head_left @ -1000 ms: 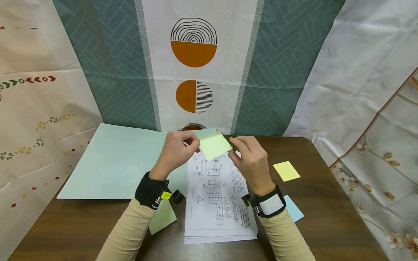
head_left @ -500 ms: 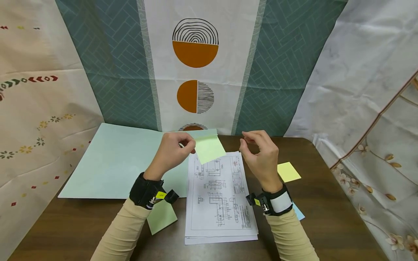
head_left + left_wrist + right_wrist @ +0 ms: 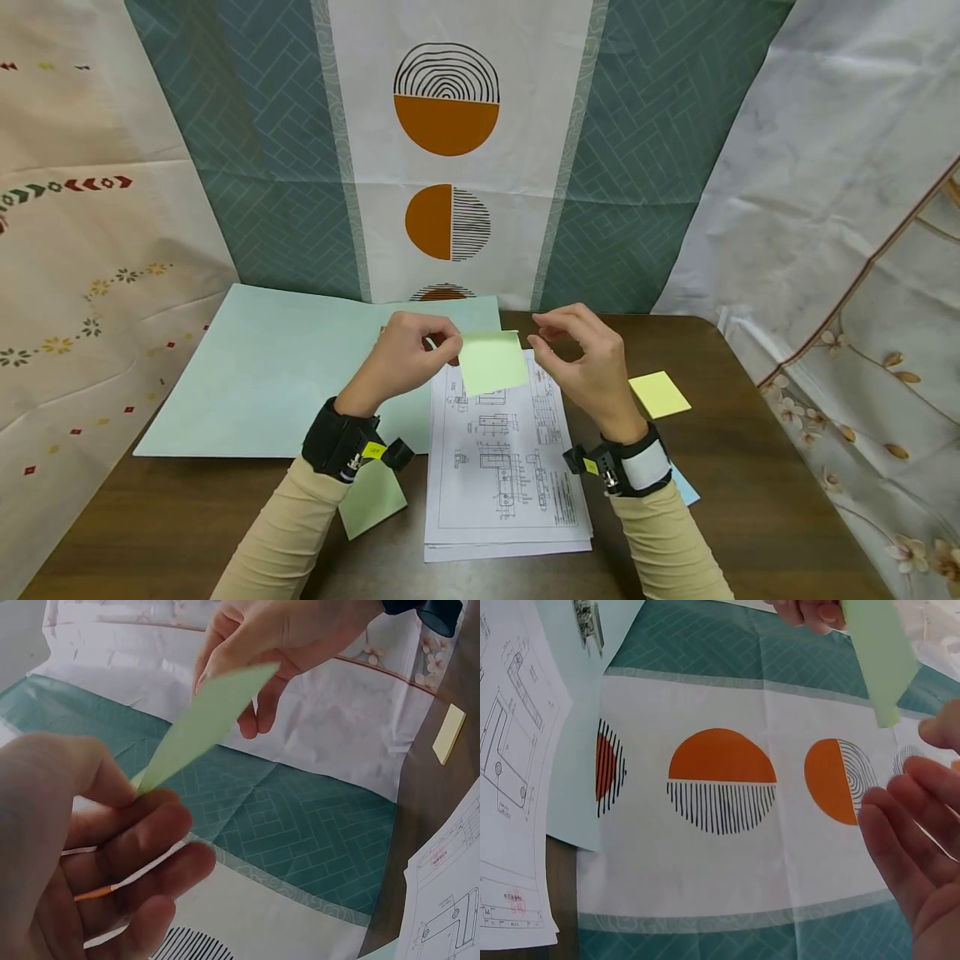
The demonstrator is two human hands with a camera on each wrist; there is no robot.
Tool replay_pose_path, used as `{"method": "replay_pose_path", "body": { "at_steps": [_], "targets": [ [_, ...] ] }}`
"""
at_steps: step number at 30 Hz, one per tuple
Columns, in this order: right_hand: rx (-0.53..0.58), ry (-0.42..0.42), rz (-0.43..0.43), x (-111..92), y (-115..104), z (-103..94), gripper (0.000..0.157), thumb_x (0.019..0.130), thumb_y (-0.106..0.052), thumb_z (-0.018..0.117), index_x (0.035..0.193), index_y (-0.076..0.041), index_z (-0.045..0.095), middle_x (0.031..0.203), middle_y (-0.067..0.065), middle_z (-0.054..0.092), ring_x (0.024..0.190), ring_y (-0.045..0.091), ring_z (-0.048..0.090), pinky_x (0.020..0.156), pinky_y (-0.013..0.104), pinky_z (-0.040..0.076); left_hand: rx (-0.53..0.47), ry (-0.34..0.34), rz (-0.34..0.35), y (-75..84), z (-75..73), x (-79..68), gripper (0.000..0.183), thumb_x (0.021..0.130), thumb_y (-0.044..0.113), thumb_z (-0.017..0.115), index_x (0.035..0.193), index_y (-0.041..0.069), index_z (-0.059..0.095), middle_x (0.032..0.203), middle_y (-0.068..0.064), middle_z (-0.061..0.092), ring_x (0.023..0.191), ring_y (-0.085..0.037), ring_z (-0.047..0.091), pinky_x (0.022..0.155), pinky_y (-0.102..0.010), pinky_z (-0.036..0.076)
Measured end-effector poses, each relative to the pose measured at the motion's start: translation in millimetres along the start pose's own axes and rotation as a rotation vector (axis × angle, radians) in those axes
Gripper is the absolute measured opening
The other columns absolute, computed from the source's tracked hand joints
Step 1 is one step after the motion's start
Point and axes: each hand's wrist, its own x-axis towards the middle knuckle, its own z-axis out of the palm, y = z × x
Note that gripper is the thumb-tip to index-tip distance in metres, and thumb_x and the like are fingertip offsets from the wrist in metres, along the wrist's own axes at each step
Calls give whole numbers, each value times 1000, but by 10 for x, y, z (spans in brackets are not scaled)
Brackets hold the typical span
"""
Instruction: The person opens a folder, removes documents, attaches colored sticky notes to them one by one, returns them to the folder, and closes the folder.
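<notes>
A pale green sticky note [image 3: 493, 364] is held up above the papers, its left edge pinched between the thumb and index finger of my left hand [image 3: 405, 357]. In the left wrist view the note [image 3: 206, 724] appears nearly edge-on, and the other fingers of the left hand [image 3: 112, 840] are loosely bent. My right hand [image 3: 588, 360] hovers just right of the note with relaxed fingers. In the right wrist view, a gap shows between the right hand's fingertips [image 3: 877, 802] and the note [image 3: 881, 667]. Below lies a stack of printed technical drawings [image 3: 502, 475].
A light green folder [image 3: 255, 383] lies spread at the left, with a metal clip [image 3: 589, 626]. A green sticky pad [image 3: 372, 500] sits by the left forearm. On the right are a yellow pad [image 3: 660, 394] and a partly hidden blue one [image 3: 684, 485]. Patterned cloth [image 3: 630, 167] hangs behind the table.
My right hand let go of the note's right side, moved away to the right, then came back closer to it. The note swung down and now hangs more squarely from the left hand.
</notes>
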Motion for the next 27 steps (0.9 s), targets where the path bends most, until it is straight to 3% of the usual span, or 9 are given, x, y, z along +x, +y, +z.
{"method": "replay_pose_path", "body": {
  "at_steps": [5, 11, 14, 19, 23, 27],
  "targets": [
    [34, -113, -18, 4, -32, 3, 26, 85, 11, 90, 108, 2, 84, 101, 14, 79, 83, 24, 74, 81, 12, 56, -30, -56, 51, 14, 11, -1, 25, 103, 8, 64, 84, 10, 81, 76, -3, 78, 74, -11, 69, 68, -26, 57],
    [-5, -139, -20, 8, -57, 5, 18, 87, 13, 88, 99, 0, 84, 96, 13, 79, 78, 20, 67, 66, 13, 47, -30, -74, 89, 10, 41, 4, 25, 102, 7, 63, 84, 9, 80, 75, -2, 77, 72, -8, 70, 66, -25, 57],
    [-8, -141, -17, 8, -63, 0, 16, 89, 12, 86, 99, 0, 83, 96, 13, 79, 78, 19, 66, 64, 14, 46, 21, -35, 102, 3, 54, 4, 21, 101, 9, 67, 87, 9, 83, 76, -2, 79, 71, -10, 70, 66, -25, 57],
    [-18, -149, -15, 9, -66, -4, 14, 92, 11, 85, 100, 0, 82, 97, 12, 78, 80, 20, 68, 66, 16, 49, 101, 90, 102, 2, 80, 14, 11, 99, 12, 79, 98, 7, 88, 85, -6, 84, 73, -17, 74, 67, -26, 59],
    [-26, -145, -11, 11, -61, -6, 14, 92, 11, 85, 100, 0, 82, 97, 13, 79, 82, 22, 71, 73, 14, 53, 71, 162, 90, 13, 80, 22, 7, 99, 12, 84, 101, 6, 87, 86, -7, 84, 71, -19, 74, 67, -28, 59],
    [-30, -141, -10, 10, -60, -10, 13, 92, 11, 85, 99, 0, 82, 97, 13, 79, 83, 22, 71, 77, 10, 50, 29, 162, 90, 25, 59, 18, 4, 99, 8, 84, 101, 5, 86, 89, -8, 83, 73, -19, 72, 69, -28, 60]
  ]
}}
